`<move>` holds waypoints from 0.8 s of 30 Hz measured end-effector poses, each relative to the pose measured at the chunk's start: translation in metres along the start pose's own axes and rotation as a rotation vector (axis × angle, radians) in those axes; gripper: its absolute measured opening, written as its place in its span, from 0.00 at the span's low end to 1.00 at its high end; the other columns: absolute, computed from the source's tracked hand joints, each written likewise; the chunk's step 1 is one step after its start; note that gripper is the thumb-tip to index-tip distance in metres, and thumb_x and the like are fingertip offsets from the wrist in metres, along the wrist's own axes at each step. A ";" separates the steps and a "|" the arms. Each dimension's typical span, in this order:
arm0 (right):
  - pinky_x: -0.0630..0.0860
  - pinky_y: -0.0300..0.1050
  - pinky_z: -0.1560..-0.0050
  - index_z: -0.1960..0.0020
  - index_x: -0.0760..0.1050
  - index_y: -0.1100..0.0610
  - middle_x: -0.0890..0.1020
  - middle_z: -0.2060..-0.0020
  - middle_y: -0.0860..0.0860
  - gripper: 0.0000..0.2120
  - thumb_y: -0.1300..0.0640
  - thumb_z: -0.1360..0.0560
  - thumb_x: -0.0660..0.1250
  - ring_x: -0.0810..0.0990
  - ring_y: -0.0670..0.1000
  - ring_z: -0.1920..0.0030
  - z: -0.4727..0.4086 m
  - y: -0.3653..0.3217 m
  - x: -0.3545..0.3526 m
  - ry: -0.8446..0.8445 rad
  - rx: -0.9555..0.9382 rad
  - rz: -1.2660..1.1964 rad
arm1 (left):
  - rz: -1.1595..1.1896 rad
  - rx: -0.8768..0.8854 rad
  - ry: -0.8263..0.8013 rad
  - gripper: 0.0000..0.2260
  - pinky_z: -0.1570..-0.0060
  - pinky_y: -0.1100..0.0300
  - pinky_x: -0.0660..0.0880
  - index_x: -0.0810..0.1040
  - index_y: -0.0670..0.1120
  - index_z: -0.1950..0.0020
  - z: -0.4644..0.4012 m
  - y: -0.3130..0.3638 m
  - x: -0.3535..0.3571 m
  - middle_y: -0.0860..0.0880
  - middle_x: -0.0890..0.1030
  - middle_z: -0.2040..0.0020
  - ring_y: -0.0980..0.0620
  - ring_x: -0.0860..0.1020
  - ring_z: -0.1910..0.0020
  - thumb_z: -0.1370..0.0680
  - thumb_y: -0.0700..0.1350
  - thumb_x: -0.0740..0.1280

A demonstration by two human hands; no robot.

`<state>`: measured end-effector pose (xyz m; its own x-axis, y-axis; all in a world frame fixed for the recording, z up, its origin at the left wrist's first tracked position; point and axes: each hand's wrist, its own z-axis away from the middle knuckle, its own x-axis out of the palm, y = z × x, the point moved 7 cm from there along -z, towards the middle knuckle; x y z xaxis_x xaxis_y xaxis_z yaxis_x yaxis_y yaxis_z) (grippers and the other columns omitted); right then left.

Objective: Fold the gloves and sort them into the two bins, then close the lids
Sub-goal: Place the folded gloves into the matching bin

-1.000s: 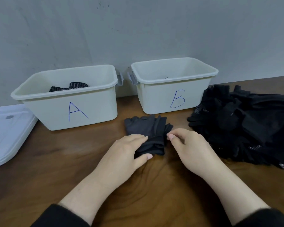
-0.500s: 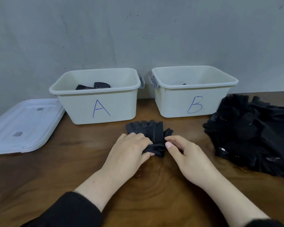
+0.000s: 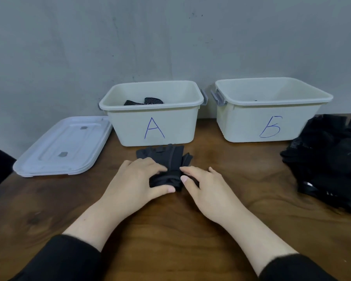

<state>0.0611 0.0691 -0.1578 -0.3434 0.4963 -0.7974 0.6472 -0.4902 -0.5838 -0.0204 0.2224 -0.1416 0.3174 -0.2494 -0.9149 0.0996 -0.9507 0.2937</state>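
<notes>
Glove, one, lies just before bin A; left hand and right hand each grip its folded end; two bins, bin B alongside.

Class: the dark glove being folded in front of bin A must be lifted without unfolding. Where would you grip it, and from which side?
Probably pinch the bunched, folded near end of the glove, where the left hand and right hand already meet. Come from above with fingers on either side: the layers stack thickest there, while the far end lies flat and loose toward bin A.
</notes>
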 end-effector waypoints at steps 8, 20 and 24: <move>0.53 0.43 0.21 0.24 0.68 0.46 0.73 0.28 0.41 0.19 0.50 0.14 0.52 0.67 0.41 0.26 0.003 0.002 0.004 -0.054 -0.081 0.057 | -0.012 -0.004 -0.024 0.23 0.42 0.51 0.70 0.82 0.61 0.41 -0.002 0.009 0.002 0.61 0.77 0.49 0.58 0.73 0.49 0.20 0.65 0.51; 0.72 0.32 0.38 0.31 0.76 0.47 0.81 0.39 0.41 0.16 0.47 0.16 0.59 0.77 0.40 0.38 0.033 0.037 -0.054 0.157 0.009 -0.077 | 0.034 0.089 0.349 0.18 0.50 0.52 0.72 0.84 0.49 0.51 -0.004 0.072 -0.015 0.54 0.82 0.53 0.52 0.77 0.52 0.19 0.56 0.57; 0.76 0.37 0.40 0.35 0.79 0.49 0.83 0.44 0.41 0.14 0.50 0.16 0.61 0.79 0.40 0.43 0.058 0.068 -0.095 0.318 0.039 -0.045 | 0.241 0.151 0.273 0.14 0.48 0.61 0.73 0.82 0.51 0.44 -0.015 0.142 0.026 0.58 0.81 0.50 0.59 0.76 0.50 0.17 0.54 0.59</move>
<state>0.0984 -0.0530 -0.1304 -0.1367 0.7140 -0.6866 0.6075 -0.4871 -0.6274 0.0159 0.0832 -0.1199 0.5561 -0.4299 -0.7113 -0.1421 -0.8924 0.4283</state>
